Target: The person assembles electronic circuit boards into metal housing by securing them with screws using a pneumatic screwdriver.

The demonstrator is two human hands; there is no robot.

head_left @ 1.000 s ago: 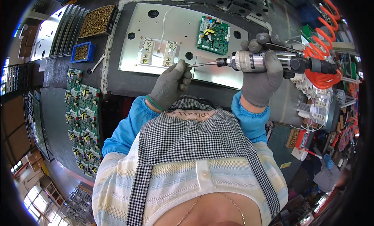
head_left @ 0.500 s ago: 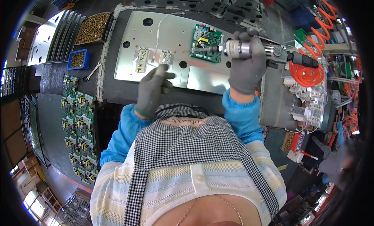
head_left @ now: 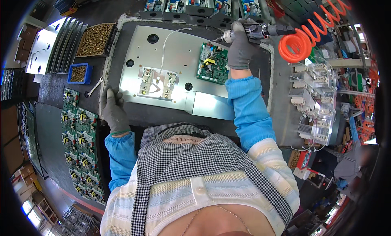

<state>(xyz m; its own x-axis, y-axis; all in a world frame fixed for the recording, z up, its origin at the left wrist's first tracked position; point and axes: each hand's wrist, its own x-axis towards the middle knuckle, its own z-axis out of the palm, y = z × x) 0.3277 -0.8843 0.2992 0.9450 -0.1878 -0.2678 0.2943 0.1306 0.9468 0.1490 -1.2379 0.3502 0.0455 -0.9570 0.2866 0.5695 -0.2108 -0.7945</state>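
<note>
My right hand [head_left: 241,52], in a grey glove, grips a metal air screwdriver [head_left: 253,31] with an orange coiled hose [head_left: 296,45] behind it. The tool points left above the far right part of a shiny metal panel [head_left: 163,46]. A green circuit board [head_left: 211,65] lies on the panel, just left of my right forearm. Two pale component blocks [head_left: 146,83] sit at the panel's near left, with a white cable [head_left: 165,48] running up from them. My left hand [head_left: 114,116], also gloved, holds nothing visible; its fingers are loosely bent and apart beside the mat's left edge.
A blue bin [head_left: 80,73] and a larger tray [head_left: 96,39] hold small brass parts at the left. A wrench [head_left: 96,86] lies near them. Several green boards [head_left: 83,150] are stacked lower left. Several open metal housings [head_left: 199,10] stand along the far edge; white assemblies [head_left: 311,107] stand right.
My left hand has moved left, away from the component blocks to the mat's edge. My right hand has carried the air screwdriver farther away and slightly left, off the circuit board.
</note>
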